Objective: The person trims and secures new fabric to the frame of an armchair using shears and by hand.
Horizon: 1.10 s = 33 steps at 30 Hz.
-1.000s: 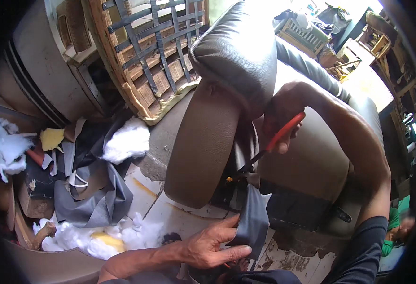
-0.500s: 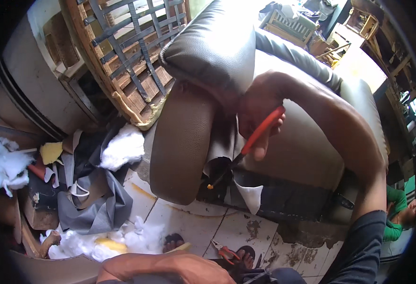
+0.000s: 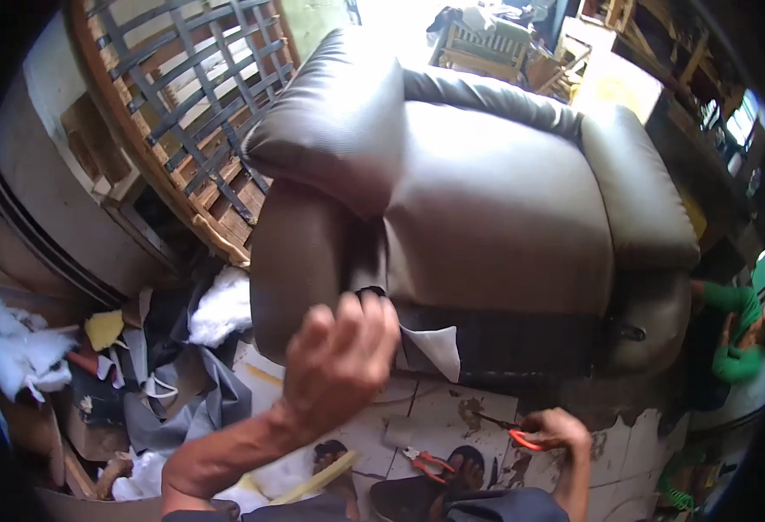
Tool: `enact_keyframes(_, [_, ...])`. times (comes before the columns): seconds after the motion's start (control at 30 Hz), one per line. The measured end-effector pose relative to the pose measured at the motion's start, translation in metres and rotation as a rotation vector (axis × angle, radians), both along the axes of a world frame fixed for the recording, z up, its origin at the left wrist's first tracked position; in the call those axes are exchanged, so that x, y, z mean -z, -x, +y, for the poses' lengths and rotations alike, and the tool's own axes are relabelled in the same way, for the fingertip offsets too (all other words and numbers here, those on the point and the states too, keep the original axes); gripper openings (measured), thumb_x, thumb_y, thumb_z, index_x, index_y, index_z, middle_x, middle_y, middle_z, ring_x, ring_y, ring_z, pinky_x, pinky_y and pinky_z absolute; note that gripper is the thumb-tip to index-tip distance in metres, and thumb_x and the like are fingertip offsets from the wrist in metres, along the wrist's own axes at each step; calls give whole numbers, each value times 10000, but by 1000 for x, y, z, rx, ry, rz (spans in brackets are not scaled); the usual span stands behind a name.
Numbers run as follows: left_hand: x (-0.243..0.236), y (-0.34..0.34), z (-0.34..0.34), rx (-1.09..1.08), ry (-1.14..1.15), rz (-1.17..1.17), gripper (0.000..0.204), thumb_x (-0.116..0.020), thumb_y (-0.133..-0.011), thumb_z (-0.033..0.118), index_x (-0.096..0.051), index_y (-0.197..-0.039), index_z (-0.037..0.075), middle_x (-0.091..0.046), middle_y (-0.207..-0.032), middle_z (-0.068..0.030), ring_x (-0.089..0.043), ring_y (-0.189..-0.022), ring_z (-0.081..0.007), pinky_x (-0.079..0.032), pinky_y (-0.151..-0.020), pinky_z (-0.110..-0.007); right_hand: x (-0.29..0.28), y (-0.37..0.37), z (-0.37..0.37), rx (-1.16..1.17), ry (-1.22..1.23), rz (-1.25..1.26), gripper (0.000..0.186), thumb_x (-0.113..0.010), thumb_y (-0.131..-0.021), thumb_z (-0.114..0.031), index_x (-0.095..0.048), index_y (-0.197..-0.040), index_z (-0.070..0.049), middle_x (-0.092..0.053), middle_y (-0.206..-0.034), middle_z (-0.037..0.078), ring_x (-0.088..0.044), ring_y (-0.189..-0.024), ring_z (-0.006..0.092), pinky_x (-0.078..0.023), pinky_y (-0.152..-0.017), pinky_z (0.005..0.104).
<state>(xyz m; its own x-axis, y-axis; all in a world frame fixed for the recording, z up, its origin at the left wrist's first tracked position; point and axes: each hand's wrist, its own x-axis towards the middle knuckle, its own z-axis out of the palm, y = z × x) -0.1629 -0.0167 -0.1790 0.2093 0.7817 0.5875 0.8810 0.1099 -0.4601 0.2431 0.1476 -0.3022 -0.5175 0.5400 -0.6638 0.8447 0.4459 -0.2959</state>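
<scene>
— What's each hand doing?
— The right hand [image 3: 554, 428] is closed around red-handled pliers [image 3: 514, 432] low over the tiled floor [image 3: 439, 418]. The left hand [image 3: 339, 358], fingers loosely curled, seems to pinch the loose flap [image 3: 430, 345] on the grey armchair [image 3: 495, 209].
— Beyond it?
— A slatted wooden frame [image 3: 182, 96].

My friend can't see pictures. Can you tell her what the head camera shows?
A person's left hand reaches up to the front edge of a big grey-brown armchair where a fabric flap hangs loose. Their right hand holds red-handled pliers low by the tiled floor; scraps and stuffing lie left.
</scene>
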Motion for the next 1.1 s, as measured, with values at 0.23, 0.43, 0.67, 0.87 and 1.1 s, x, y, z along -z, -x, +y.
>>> enact_keyframes(0.23, [-56,50,57,44,810,80,250,-711,-814,285,-717,-965,86,-693,-955,-70,-627,-1056,-218,-417,-975,-387,21,22,-35,-35,-226,269,307,-758,-860,-330,-715,-936,-36,-706,-903,212,-699,-885,384,-568,-782,456])
enact_keyframes(0.43, [-29,65,101,-30,976,153,158,-673,-866,259,-741,-858,116,-744,-917,-78,-692,-976,-223,-462,-887,-392,-31,211,-36,-200,-631,1050,870,-862,-762,-385,-461,-1470,-77,-556,-1332,145,-574,-1178,338,-482,-1012,463])
enact_keyframes(0.67, [7,65,129,-75,1235,200,156,-649,-878,206,-761,-795,138,-764,-891,-103,-726,-934,-273,-515,-940,-469,33,267,-50,-269,-918,948,584,-621,-797,-66,-579,-1371,31,-577,-830,79,-617,-696,211,-572,-578,303])
enact_keyframes(0.87, [23,68,142,-147,1296,300,181,-622,-914,220,-773,-847,145,-773,-955,-81,-686,-1054,-276,-467,-1005,-516,33,264,-50,-356,-872,892,584,-604,-809,-61,-566,-1374,79,-569,-819,89,-624,-710,195,-567,-532,296])
enact_keyframes(1.1, [13,70,128,-138,1279,350,173,-633,-922,241,-767,-865,147,-769,-939,-83,-680,-1059,-251,-486,-955,-463,19,254,-44,-263,-768,919,628,-629,-808,-71,-572,-1433,-69,-558,-832,80,-633,-673,214,-570,-515,330])
